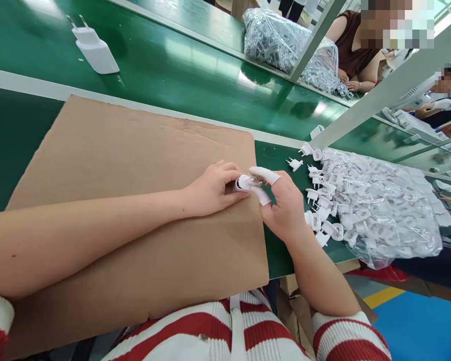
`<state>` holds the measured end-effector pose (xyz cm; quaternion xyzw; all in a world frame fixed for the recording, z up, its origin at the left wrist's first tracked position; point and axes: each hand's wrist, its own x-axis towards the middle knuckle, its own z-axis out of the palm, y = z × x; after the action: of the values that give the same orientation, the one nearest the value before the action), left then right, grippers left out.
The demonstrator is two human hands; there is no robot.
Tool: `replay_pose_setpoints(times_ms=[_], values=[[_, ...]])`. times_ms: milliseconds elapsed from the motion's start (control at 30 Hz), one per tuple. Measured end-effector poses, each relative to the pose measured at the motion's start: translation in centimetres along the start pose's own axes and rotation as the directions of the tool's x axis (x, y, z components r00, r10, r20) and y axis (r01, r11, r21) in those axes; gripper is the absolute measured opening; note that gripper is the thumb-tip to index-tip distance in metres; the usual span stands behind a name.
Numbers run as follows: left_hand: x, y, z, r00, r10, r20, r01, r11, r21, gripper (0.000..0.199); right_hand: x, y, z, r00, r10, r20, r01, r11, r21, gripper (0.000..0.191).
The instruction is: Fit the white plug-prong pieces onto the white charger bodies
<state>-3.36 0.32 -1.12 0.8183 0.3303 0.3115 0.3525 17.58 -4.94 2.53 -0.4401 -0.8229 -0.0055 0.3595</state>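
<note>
Over the right edge of a brown cardboard sheet (135, 150), my left hand (214, 189) grips a white plastic piece (245, 183) between thumb and fingers. The piece has an open, hollow end. My right hand (285, 203) meets it from the right, its thumb and index finger wrapped in white covers and pinched on the same piece. The fingers partly hide the piece's shape. To the right of my right hand lie several loose white plug housings (323, 213) on the green table.
Clear plastic bags (391, 210) of white plug parts cover the right of the table. A white plug adapter (96, 49) lies on the green surface (195, 75) at the upper left. A slanted metal post (383, 75) rises at right. Other people sit beyond it.
</note>
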Motion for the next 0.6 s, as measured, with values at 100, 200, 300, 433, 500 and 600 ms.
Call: replay_pose_setpoints(times_ms=[100, 200, 300, 433, 500, 600], values=[[-0.03, 0.09, 0.04, 1.0, -0.011, -0.011, 0.011, 1.0, -0.001, 0.026, 0.24, 0.1, 0.51, 0.999, -0.005, 0.054, 0.004, 1.0, 0.02, 0.033], [-0.05, 0.17, 0.06, 0.999, -0.03, -0.017, 0.031, 1.0, 0.007, 0.025, 0.58, 0.24, 0.39, 0.999, -0.018, 0.029, 0.016, 0.997, 0.071, 0.033], [-0.01, 0.26, 0.02, 0.999, -0.039, -0.009, 0.039, 0.999, 0.014, 0.023, 0.83, 0.2, 0.1, 0.998, -0.043, -0.042, 0.045, 0.997, 0.065, 0.033], [0.08, 0.38, -0.07, 0.999, -0.039, 0.001, 0.039, 0.999, 0.006, 0.022, 0.82, 0.39, 0.31, 0.999, -0.041, -0.018, 0.041, 0.999, 0.02, 0.032], [0.11, 0.4, -0.1, 0.999, -0.039, 0.008, 0.039, 0.999, 0.003, 0.023, 0.76, 0.6, 0.58, 0.999, -0.037, 0.019, 0.037, 0.999, 0.025, 0.032], [0.17, 0.38, -0.08, 0.999, -0.045, 0.022, 0.045, 0.999, 0.007, 0.025, 0.8, 0.79, 0.75, 0.999, -0.039, 0.017, 0.038, 0.998, 0.047, 0.031]])
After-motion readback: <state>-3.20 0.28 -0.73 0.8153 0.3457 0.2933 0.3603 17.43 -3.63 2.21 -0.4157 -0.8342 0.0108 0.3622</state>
